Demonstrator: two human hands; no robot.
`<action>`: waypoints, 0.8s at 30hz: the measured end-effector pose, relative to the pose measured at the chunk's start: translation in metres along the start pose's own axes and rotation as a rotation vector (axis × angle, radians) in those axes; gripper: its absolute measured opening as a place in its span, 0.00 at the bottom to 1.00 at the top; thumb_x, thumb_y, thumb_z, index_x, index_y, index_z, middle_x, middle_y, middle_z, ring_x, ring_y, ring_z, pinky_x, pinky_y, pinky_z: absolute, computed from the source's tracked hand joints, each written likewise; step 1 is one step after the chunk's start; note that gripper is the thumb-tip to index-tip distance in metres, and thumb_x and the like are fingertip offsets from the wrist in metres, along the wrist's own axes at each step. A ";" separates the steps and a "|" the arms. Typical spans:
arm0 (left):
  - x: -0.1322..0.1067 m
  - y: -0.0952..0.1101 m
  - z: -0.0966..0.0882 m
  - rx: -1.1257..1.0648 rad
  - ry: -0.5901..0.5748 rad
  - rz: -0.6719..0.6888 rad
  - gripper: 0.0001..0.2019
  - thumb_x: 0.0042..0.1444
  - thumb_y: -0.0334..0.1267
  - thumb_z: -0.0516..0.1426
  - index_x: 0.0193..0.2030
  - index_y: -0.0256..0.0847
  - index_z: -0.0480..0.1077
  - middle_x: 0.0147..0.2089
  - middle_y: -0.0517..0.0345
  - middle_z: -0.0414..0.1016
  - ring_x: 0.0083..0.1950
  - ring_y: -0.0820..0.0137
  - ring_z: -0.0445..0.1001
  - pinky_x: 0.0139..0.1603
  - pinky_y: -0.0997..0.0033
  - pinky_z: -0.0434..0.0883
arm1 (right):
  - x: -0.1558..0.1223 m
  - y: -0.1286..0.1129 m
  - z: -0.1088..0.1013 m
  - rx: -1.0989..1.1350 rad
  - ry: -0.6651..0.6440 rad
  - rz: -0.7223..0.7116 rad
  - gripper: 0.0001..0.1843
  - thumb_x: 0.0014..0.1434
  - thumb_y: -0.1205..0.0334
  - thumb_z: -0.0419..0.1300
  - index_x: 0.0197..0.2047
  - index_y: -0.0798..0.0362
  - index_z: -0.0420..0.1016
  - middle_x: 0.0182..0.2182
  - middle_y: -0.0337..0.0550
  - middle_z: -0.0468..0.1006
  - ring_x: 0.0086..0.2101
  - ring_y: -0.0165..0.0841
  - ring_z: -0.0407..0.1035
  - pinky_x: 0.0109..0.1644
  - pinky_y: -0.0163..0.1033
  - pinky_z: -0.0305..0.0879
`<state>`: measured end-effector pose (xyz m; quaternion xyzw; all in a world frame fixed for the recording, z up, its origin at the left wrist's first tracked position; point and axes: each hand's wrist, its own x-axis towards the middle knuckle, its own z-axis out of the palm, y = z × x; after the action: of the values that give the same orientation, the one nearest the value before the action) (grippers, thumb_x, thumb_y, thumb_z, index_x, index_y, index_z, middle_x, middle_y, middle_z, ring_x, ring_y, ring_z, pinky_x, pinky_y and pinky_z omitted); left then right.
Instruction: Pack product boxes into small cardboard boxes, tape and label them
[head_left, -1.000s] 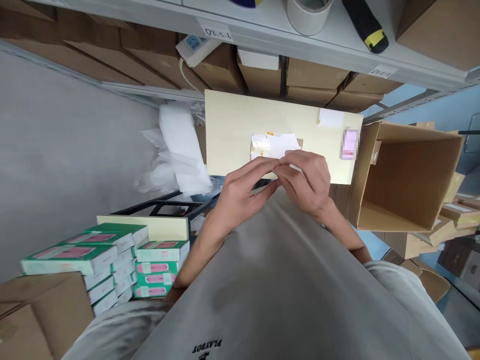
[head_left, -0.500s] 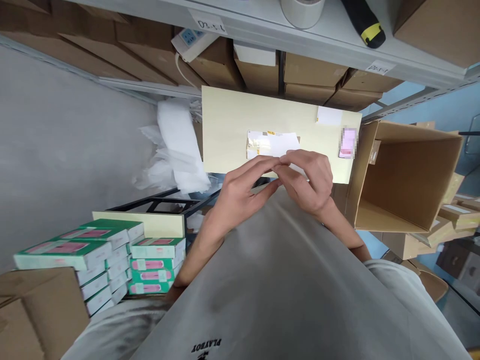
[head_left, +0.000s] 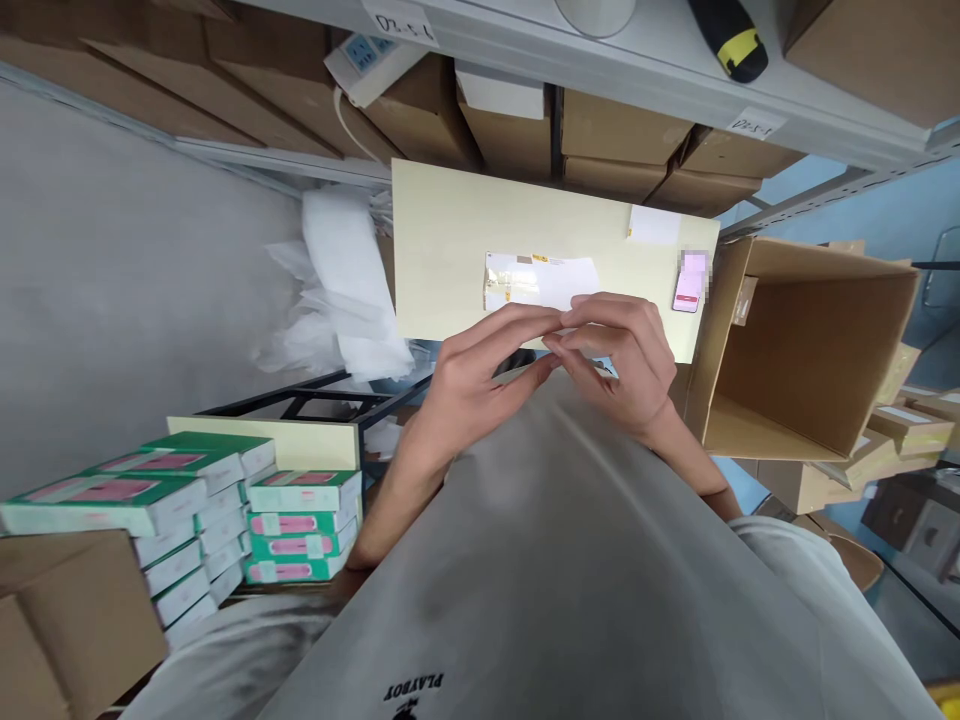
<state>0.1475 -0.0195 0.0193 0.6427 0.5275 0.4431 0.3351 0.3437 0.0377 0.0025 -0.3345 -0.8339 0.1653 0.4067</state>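
Observation:
My left hand [head_left: 484, 375] and my right hand [head_left: 626, 350] meet at the fingertips in front of my grey shirt, just over the near edge of the pale table [head_left: 442, 230]. On the left hand the fingers are stretched out and the thumb stands apart from them. The fingers of the right hand are bent, with gaps between them. I see nothing held in either hand. Just beyond the fingers lies a white package with clear tape [head_left: 536, 280], partly covered by my right hand.
A phone [head_left: 690, 282] and a white paper [head_left: 654, 225] lie on the table. An open cardboard box [head_left: 806, 350] stands at the right. White packing foam [head_left: 349, 270] hangs at the left, above stacked green boxes [head_left: 300, 525]. A shelf [head_left: 637, 60] spans the far side.
The view has shifted slightly, so the surroundings sit a little further left and higher. My hands keep almost the same pose, with the right fingers slightly more spread.

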 end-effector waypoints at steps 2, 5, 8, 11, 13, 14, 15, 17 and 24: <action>0.001 0.002 0.001 0.013 -0.004 -0.005 0.16 0.72 0.32 0.66 0.63 0.49 0.83 0.57 0.51 0.87 0.56 0.63 0.86 0.61 0.59 0.85 | 0.005 -0.001 -0.004 0.030 0.069 -0.034 0.06 0.76 0.64 0.67 0.51 0.43 0.77 0.47 0.41 0.85 0.50 0.38 0.84 0.52 0.47 0.82; 0.002 0.003 0.003 0.017 -0.005 -0.009 0.16 0.72 0.32 0.65 0.63 0.49 0.83 0.57 0.51 0.87 0.56 0.63 0.86 0.61 0.59 0.85 | 0.003 0.003 -0.006 0.038 0.036 -0.003 0.06 0.74 0.63 0.71 0.48 0.44 0.78 0.47 0.40 0.85 0.51 0.38 0.84 0.52 0.46 0.83; 0.003 0.003 0.004 0.006 -0.007 -0.018 0.17 0.72 0.32 0.64 0.63 0.50 0.83 0.57 0.52 0.87 0.55 0.63 0.86 0.62 0.59 0.85 | -0.004 0.009 -0.005 0.012 -0.121 0.085 0.05 0.73 0.57 0.72 0.45 0.43 0.80 0.47 0.41 0.86 0.53 0.42 0.85 0.55 0.52 0.83; 0.003 0.002 0.005 0.009 -0.019 -0.057 0.16 0.72 0.32 0.65 0.63 0.50 0.83 0.57 0.51 0.87 0.55 0.63 0.87 0.62 0.58 0.86 | -0.003 0.009 -0.004 0.016 -0.115 0.087 0.06 0.73 0.57 0.71 0.42 0.43 0.81 0.46 0.41 0.87 0.51 0.42 0.86 0.54 0.52 0.84; 0.004 0.000 0.006 0.005 -0.014 -0.081 0.16 0.72 0.34 0.66 0.63 0.50 0.83 0.57 0.52 0.87 0.57 0.63 0.87 0.62 0.59 0.87 | 0.004 0.007 -0.005 0.021 -0.003 0.023 0.06 0.73 0.62 0.70 0.42 0.43 0.79 0.46 0.40 0.88 0.49 0.40 0.86 0.52 0.48 0.84; 0.003 -0.001 0.006 0.004 -0.007 -0.093 0.16 0.72 0.35 0.66 0.63 0.50 0.83 0.57 0.52 0.87 0.57 0.63 0.87 0.63 0.59 0.87 | 0.009 0.006 -0.005 0.018 0.063 -0.011 0.07 0.72 0.65 0.70 0.43 0.44 0.78 0.47 0.39 0.88 0.48 0.38 0.86 0.52 0.46 0.84; 0.003 -0.002 0.006 0.004 0.000 -0.105 0.15 0.72 0.35 0.66 0.63 0.50 0.83 0.57 0.52 0.87 0.58 0.63 0.87 0.63 0.59 0.87 | 0.013 0.006 -0.006 0.011 0.107 -0.024 0.07 0.72 0.67 0.69 0.44 0.44 0.78 0.50 0.40 0.89 0.49 0.37 0.86 0.52 0.45 0.84; 0.002 -0.005 0.005 0.011 0.015 -0.127 0.15 0.73 0.37 0.67 0.63 0.50 0.83 0.58 0.53 0.87 0.58 0.63 0.86 0.65 0.58 0.87 | 0.018 0.010 -0.006 -0.008 0.093 0.035 0.09 0.76 0.69 0.63 0.54 0.45 0.80 0.60 0.48 0.87 0.58 0.39 0.85 0.58 0.45 0.84; -0.003 -0.008 -0.011 -0.011 -0.012 -0.141 0.12 0.73 0.41 0.67 0.61 0.50 0.85 0.57 0.52 0.88 0.58 0.62 0.87 0.65 0.57 0.86 | 0.015 0.046 -0.004 0.077 -0.222 0.295 0.20 0.85 0.54 0.55 0.71 0.40 0.81 0.70 0.45 0.82 0.73 0.46 0.74 0.77 0.64 0.73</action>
<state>0.1340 -0.0206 0.0156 0.6046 0.5672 0.4174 0.3721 0.3603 0.0813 -0.0121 -0.4172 -0.8085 0.2910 0.2960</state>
